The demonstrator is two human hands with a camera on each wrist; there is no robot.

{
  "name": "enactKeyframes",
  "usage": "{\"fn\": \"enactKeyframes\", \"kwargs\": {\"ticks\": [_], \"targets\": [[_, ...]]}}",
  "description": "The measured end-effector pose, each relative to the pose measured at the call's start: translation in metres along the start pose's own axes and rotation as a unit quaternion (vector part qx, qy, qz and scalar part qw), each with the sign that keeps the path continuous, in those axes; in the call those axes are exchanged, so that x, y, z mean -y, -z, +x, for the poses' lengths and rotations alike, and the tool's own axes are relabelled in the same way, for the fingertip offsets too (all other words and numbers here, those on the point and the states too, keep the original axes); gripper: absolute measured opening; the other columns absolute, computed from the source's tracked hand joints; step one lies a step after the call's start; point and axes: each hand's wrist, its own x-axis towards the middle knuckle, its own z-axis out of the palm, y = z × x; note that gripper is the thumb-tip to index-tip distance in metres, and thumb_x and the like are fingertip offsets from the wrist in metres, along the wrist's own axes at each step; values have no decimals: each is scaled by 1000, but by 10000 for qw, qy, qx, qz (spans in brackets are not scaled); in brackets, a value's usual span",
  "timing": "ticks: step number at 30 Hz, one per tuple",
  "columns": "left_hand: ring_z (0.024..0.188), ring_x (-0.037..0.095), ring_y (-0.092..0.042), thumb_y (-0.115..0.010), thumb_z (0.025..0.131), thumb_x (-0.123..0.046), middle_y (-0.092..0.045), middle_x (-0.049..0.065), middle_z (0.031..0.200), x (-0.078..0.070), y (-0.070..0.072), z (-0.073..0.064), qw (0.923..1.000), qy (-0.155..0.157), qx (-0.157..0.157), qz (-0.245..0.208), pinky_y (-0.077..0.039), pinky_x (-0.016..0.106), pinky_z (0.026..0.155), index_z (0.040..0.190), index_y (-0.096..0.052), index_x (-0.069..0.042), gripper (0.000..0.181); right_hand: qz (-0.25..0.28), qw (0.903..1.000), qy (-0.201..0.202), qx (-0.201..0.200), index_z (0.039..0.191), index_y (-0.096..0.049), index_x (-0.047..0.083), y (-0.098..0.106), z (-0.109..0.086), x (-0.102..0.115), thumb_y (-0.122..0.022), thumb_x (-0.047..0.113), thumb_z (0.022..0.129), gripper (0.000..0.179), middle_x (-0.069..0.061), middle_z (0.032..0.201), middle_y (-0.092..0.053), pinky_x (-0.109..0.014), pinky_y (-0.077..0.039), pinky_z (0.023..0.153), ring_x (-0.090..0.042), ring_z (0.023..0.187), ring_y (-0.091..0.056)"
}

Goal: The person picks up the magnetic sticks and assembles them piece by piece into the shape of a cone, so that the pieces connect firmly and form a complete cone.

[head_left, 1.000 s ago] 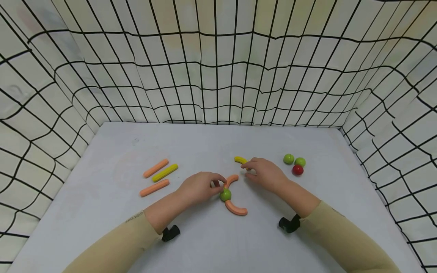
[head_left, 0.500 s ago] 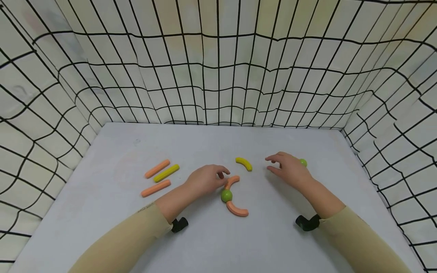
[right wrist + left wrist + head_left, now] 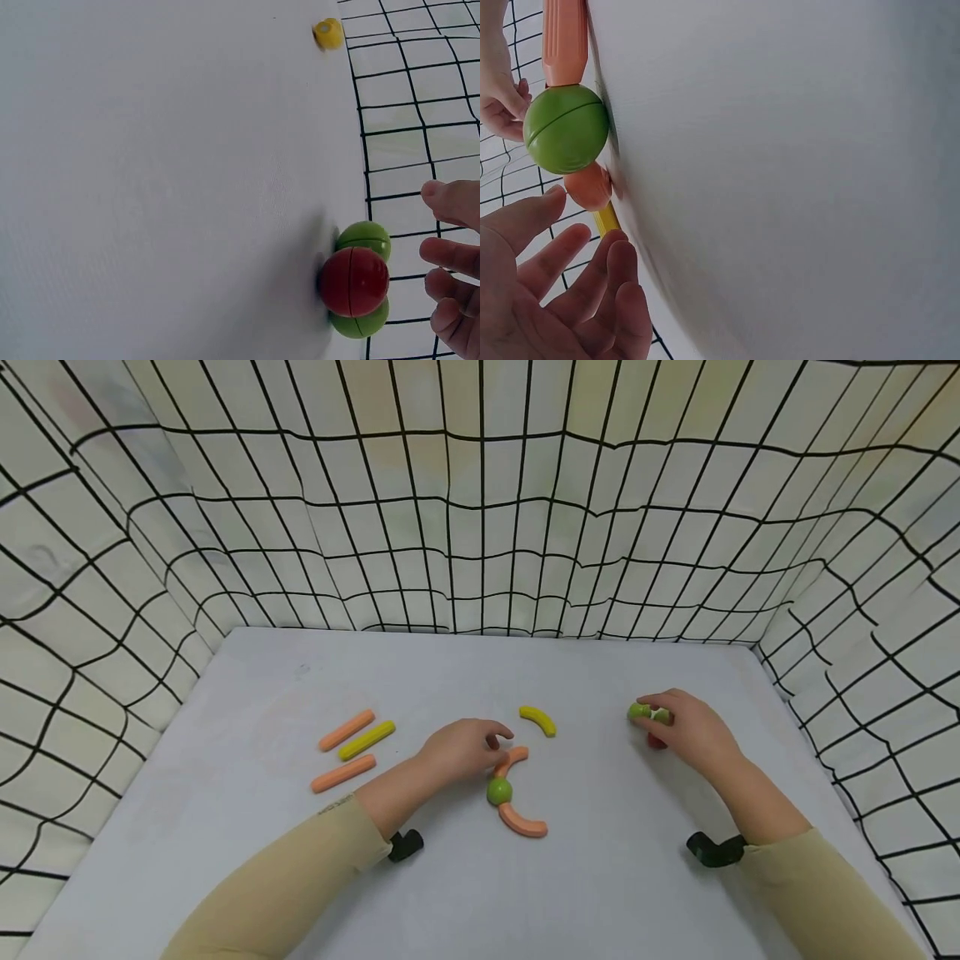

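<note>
**Both hands loose around toy pieces near a yellow curve**

In the head view, the yellow curve [image 3: 537, 722] lies on the white table [image 3: 600, 893]. The left hand [image 3: 463, 750] is to its left and a little nearer the person, its fingers slack and gripping nothing. Just on the near side of the yellow curve is the far orange curve [image 3: 518, 753]; beyond that, in the same direction, come the joined green ball [image 3: 499, 791] and the near orange curve [image 3: 522, 823], the three forming one bent row. Well to the left of the yellow curve lie two orange sticks [image 3: 346, 730] and a yellow stick [image 3: 366, 740]. Well to its right, the right hand [image 3: 690, 727] partly covers two loose green balls [image 3: 638, 711] and a red ball [image 3: 656, 742]. Behind the yellow curve rises a black net [image 3: 483, 437].

In the left wrist view, the yellow curve shows in part behind the far orange curve. The left hand's fingers are spread and hold nothing; whether the thumb touches the far orange curve cannot be told.

In the right wrist view, the yellow curve is well apart from the clustered balls. The right hand's fingers are gently bent and ungripped, with a visible gap between them and the red ball.
</note>
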Motion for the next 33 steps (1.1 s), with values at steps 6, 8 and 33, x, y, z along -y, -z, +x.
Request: {"fn": "enactKeyframes", "kwargs": {"ticks": [6,8,33], "targets": [[86,11,-58,-64,95,-32,-66,-7,103,0,-4,5,9999,-25,124,-63,-47,32,76,131,-64,-23,38,-262,9996,-46,-2,132,-62,8,-1,5,-9,-68,29,94,44,-20,131,-58,-57,-43,94,-41,118,-52],[85,11,-57,-64,94,-33,-65,-6,102,-1,-5,6,9998,-26,158,-94,-47,32,76,131,-64,-23,38,-368,9993,-69,51,133,-61,8,-1,8,-10,-68,31,94,46,-22,135,-55,-59,-38,101,-44,128,-45],[74,12,-55,-68,94,-34,-64,-5,96,-8,-11,8,9995,-42,319,49,-45,28,65,129,-66,-23,37,-710,9964,-250,378,132,-63,8,-10,26,-17,-70,32,93,47,-19,125,-63,-51,-48,84,-37,111,-51]]}}
